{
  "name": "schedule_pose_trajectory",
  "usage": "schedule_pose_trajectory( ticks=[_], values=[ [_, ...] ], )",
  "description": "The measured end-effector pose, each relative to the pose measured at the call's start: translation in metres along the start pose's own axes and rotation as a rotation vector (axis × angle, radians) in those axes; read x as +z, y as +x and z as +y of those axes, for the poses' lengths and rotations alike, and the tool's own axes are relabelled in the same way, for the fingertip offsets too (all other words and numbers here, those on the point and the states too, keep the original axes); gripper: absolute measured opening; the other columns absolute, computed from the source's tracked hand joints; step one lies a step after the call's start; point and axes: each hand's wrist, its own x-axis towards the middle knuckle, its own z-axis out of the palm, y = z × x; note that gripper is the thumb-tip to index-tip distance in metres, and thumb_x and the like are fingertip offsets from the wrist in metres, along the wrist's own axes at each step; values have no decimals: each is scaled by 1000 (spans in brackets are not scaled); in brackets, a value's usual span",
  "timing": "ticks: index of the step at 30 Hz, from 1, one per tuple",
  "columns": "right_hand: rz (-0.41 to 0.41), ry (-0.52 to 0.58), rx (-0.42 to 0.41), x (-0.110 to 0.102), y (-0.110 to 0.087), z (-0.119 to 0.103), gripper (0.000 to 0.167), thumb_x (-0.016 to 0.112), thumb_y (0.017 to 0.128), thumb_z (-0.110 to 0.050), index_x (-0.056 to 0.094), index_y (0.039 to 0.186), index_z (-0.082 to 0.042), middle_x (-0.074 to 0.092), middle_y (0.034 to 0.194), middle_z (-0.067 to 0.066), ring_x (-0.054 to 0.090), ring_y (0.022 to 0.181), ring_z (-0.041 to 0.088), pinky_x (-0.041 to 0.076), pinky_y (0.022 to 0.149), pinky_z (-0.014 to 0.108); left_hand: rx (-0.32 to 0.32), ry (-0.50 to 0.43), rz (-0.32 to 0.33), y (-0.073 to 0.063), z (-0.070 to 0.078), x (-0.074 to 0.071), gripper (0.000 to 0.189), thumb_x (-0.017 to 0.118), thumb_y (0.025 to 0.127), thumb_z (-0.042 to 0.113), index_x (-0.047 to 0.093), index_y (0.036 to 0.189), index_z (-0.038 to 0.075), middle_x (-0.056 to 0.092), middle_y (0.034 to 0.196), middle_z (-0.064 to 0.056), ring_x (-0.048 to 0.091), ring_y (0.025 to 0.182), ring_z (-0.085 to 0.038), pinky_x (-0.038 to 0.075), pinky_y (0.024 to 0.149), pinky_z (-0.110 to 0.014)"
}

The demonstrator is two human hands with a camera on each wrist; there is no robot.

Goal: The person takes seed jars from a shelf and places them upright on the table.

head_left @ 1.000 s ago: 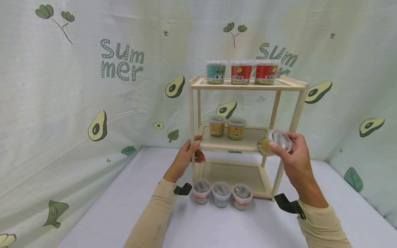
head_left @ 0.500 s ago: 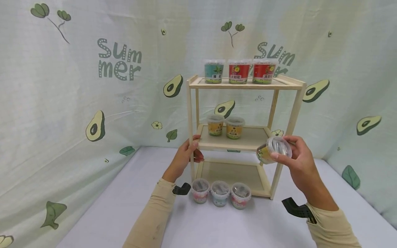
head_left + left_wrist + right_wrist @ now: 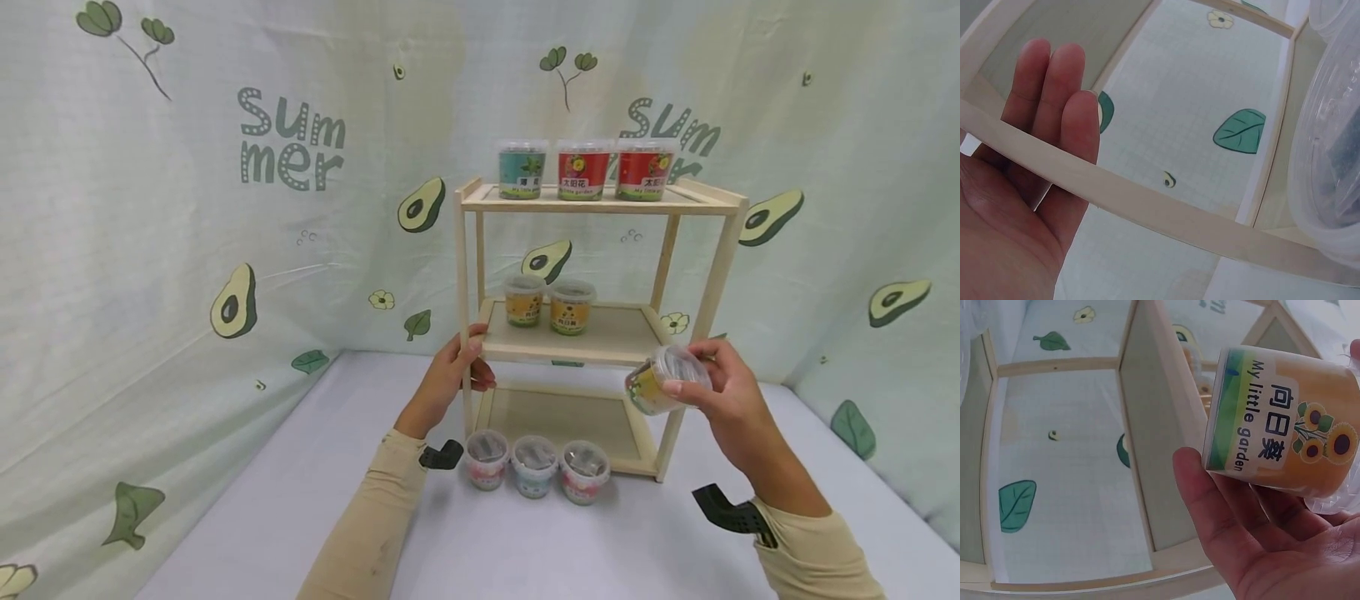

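Observation:
In the head view my right hand holds a lidded plastic cup tilted on its side, in front of the right post. Its orange label with sunflowers faces the right wrist camera, where the cup lies across my fingers. My left hand grips the left front post of the wooden shelf rack at middle-shelf height. In the left wrist view several fingers of it reach past the wooden bar. Two matching orange cups, one left and one right, stand upright on the middle shelf.
A teal cup and two red cups stand on the top shelf. On the white table, two pink cups and a blue cup stand in a row before the bottom shelf. A printed curtain hangs behind.
My right hand has come down and slightly right with the orange cup, from middle-shelf level to just below its front edge. The left hand stays on the post.

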Motion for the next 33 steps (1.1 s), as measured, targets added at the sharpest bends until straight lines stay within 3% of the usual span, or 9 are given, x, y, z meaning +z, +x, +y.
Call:
schedule_pose_trajectory(
  ticks=[4,11,22,26,33],
  values=[
    [-10,-90,33,0,-1,4,37,62,92,-4,39,120,-8,56,110,1,54,99,14,47,80,17,-2,9,1,0,0,0,47,47,108,34,43,151,17,63,87,-29,69,77,-29,58,75,-40],
    [-71,-232,55,-4,-3,9,40,62,95,-12,36,123,-1,55,112,10,55,98,14,47,79,20,-4,-4,6,-2,2,1,46,47,108,36,44,150,18,63,85,-25,68,76,-28,58,74,-40],
    [-123,-354,115,-9,-5,15,48,62,97,-23,34,127,3,52,123,24,50,104,27,49,76,26,7,-8,-5,0,0,1,45,44,109,32,42,151,17,64,85,-23,68,77,-28,58,74,-40],
    [-131,-374,122,-8,-5,16,50,63,96,-24,34,126,3,53,119,23,50,103,29,49,77,28,13,-10,0,1,1,1,45,45,109,32,43,151,17,63,85,-25,68,76,-28,58,74,-40],
    [-157,-422,129,-6,-6,22,47,68,94,-25,40,122,1,61,108,17,56,94,22,51,72,30,5,-18,-3,-1,-1,1,46,47,108,36,44,150,20,64,84,-22,68,75,-26,58,75,-40]
  ],
)
